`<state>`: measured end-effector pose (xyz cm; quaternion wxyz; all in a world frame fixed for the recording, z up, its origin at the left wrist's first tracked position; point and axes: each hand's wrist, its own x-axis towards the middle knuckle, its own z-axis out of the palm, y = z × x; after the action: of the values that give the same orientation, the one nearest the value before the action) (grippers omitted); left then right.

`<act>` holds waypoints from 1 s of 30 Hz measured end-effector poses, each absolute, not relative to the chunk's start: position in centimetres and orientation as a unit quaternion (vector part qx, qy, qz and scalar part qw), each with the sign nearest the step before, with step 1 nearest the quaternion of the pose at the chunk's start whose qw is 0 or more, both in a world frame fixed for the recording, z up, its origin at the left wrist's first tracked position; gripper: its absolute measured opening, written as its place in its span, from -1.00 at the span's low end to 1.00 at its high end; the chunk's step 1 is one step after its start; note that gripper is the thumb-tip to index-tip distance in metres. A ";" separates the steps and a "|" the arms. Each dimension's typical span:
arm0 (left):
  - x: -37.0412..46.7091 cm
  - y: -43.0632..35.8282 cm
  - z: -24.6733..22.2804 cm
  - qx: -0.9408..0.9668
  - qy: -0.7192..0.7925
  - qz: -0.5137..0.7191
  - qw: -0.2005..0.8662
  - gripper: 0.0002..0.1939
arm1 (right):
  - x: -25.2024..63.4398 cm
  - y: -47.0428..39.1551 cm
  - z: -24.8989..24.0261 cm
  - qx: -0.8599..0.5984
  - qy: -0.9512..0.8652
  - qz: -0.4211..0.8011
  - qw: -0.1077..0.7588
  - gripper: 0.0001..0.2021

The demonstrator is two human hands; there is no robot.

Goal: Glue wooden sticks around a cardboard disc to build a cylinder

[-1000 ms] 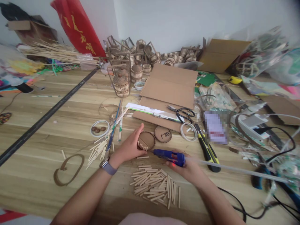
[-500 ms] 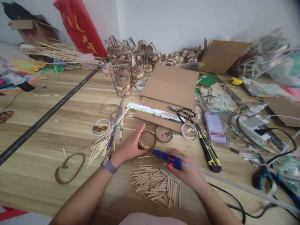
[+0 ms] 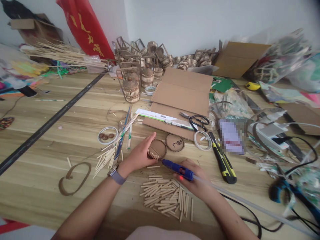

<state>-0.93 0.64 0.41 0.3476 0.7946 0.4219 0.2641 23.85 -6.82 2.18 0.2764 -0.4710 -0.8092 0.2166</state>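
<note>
My left hand holds a round cardboard disc by its left side, thumb and fingers around the edge. Short wooden sticks stand in a row along the disc's near left rim. In my right hand is a blue glue gun, its tip touching or very near the disc's lower edge. A second disc with printed characters lies just to the right. Below both hands is a pile of short wooden sticks.
Black scissors and a yellow-black cutter lie to the right, near a tape roll. Cardboard sheets lie ahead, small wooden buckets behind left. A cord runs under my right arm. A white power strip sits right.
</note>
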 end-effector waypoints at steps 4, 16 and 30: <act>-0.9 0.6 0.4 0.794 0.422 0.265 0.348 0.13 | 23.7 -6.9 2.4 -0.465 -0.819 0.198 0.272 -0.84; -0.9 0.6 0.5 0.800 0.422 0.260 0.339 0.11 | 23.9 -7.0 2.3 -0.465 -0.837 0.147 0.250 -0.83; -0.9 0.7 0.5 0.802 0.418 0.266 0.334 0.09 | 23.9 -7.1 2.3 -0.471 -0.840 0.131 0.235 -0.78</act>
<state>-0.92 0.66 0.52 0.3344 0.8016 0.4181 0.2660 23.87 -7.06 2.30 0.2351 -0.4708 -0.8402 0.1311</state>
